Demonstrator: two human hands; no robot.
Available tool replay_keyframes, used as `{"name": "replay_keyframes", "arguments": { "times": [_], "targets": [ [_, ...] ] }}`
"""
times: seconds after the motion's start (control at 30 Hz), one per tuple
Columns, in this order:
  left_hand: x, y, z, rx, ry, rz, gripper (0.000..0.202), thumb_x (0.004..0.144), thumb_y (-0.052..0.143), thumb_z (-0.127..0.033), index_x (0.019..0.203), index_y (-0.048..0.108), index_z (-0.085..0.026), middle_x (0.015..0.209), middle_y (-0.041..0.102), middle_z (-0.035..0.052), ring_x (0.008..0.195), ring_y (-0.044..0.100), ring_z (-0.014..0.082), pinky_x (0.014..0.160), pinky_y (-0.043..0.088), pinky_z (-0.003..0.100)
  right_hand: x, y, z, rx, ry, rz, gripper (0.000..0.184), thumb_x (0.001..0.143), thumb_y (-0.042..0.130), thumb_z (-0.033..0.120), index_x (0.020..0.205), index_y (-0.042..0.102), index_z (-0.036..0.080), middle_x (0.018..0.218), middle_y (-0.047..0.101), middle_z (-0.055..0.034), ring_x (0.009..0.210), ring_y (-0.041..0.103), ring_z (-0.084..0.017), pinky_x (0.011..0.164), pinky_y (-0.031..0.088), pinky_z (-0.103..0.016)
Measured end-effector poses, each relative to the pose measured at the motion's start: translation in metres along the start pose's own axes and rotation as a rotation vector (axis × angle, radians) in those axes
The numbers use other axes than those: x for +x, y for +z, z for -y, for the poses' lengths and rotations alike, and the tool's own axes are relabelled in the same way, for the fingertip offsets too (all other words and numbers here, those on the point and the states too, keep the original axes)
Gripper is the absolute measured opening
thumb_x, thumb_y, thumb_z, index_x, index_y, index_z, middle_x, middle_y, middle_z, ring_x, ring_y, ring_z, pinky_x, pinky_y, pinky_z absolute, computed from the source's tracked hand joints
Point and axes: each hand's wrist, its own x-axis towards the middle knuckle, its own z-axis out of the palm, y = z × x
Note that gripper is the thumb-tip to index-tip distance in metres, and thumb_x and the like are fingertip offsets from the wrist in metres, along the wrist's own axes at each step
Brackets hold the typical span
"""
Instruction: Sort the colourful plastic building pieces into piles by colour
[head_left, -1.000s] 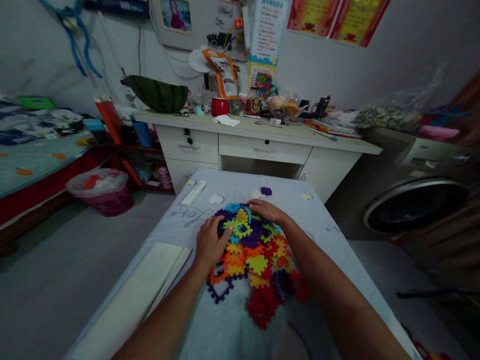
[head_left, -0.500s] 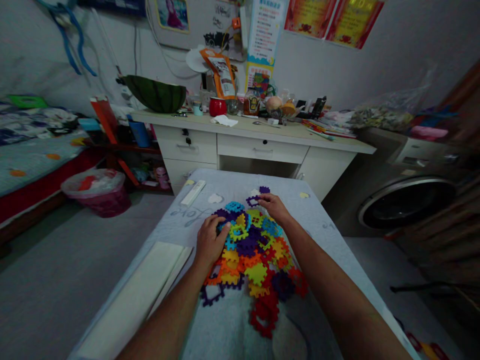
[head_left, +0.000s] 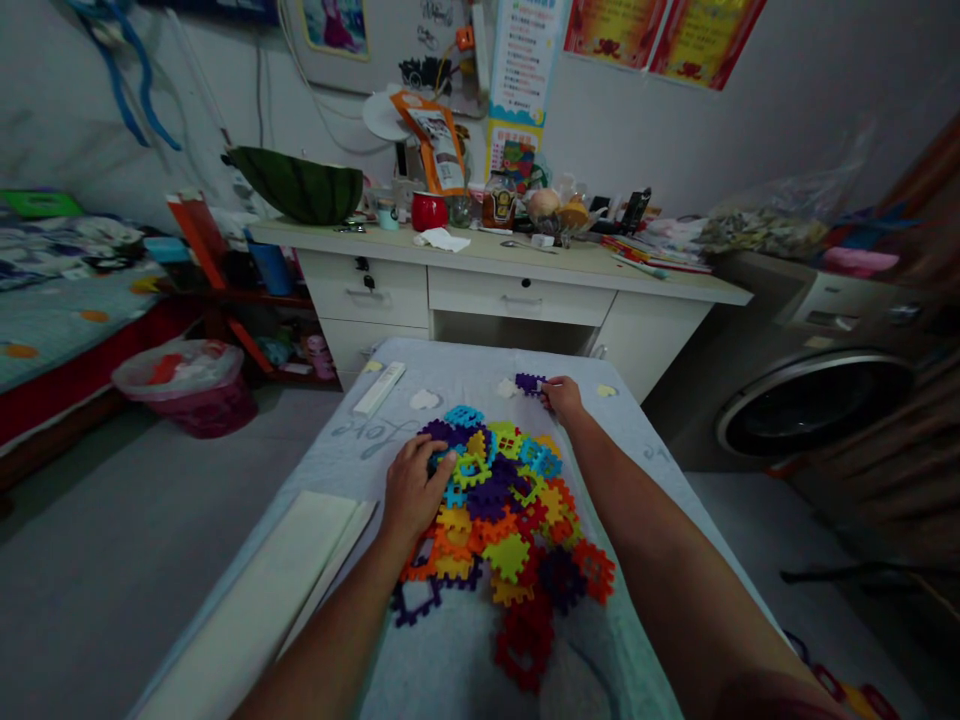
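Note:
A heap of colourful toothed plastic building pieces [head_left: 510, 555] lies on the cloth-covered table. My left hand [head_left: 414, 482] rests on the heap's left edge, thumb apart from the fingers, over blue and purple pieces. Beyond the heap, my right hand [head_left: 564, 397] pinches a purple toothed frame piece [head_left: 541, 388] at its fingertips. That piece is right at another purple toothed piece [head_left: 527, 382] lying on the cloth; I cannot tell whether the two overlap or are joined.
A white remote-like strip [head_left: 379, 388] lies at the table's far left. Folded white panels [head_left: 262, 590] lie along the left edge. A white desk [head_left: 480, 262] with jars and a watermelon-shaped bowl [head_left: 300, 187] stands behind; a washing machine [head_left: 810, 370] is at right.
My right hand has moved right and slightly away from me, bringing the purple frame piece to the other purple piece. My left hand stays on the heap. The view has shifted slightly.

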Motion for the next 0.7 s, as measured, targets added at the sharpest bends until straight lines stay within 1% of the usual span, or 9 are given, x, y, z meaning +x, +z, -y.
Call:
{"name": "replay_keyframes", "arguments": {
  "times": [0.17,0.4,0.57,0.7],
  "targets": [
    [0.0,-0.001,-0.002,-0.005,-0.024,0.018,0.037,0.089,0.046,-0.048,0.102,0.067,-0.021,0.121,0.058,0.0092,0.118,0.053,0.0267,0.105,0.038,0.046,0.009,0.007,-0.004,-0.053,-0.002,0.004,0.018,0.075,0.063,0.016,0.091,0.056,0.017,0.05,0.053,0.0063,0.043,0.053,-0.009,0.043,0.042,-0.017],
    [0.0,-0.001,-0.001,-0.017,-0.006,0.0,0.036,0.088,0.047,-0.048,0.101,0.067,-0.021,0.119,0.059,0.0087,0.116,0.054,0.0263,0.103,0.04,0.044,0.015,0.005,-0.01,-0.19,-0.058,0.053,0.021,0.073,0.063,0.018,0.093,0.067,0.016,0.059,0.061,0.0014,0.049,0.057,-0.011,0.049,0.043,-0.019],
    [0.0,-0.001,-0.001,-0.026,-0.004,-0.002,0.035,0.088,0.048,-0.048,0.1,0.068,-0.021,0.118,0.059,0.0085,0.116,0.055,0.0263,0.103,0.04,0.044,0.01,0.002,-0.009,-0.231,-0.106,0.093,0.029,0.074,0.059,0.018,0.101,0.068,0.014,0.057,0.06,0.0013,0.047,0.055,-0.01,0.048,0.04,-0.019],
    [0.0,0.0,0.001,-0.029,-0.009,0.009,0.035,0.088,0.048,-0.048,0.101,0.067,-0.022,0.12,0.058,0.0084,0.117,0.054,0.0266,0.104,0.039,0.045,0.0,-0.007,-0.012,-0.24,-0.153,0.117,0.036,0.074,0.054,0.018,0.107,0.066,0.012,0.053,0.057,0.0023,0.044,0.051,-0.01,0.046,0.039,-0.019]
  ]
}}
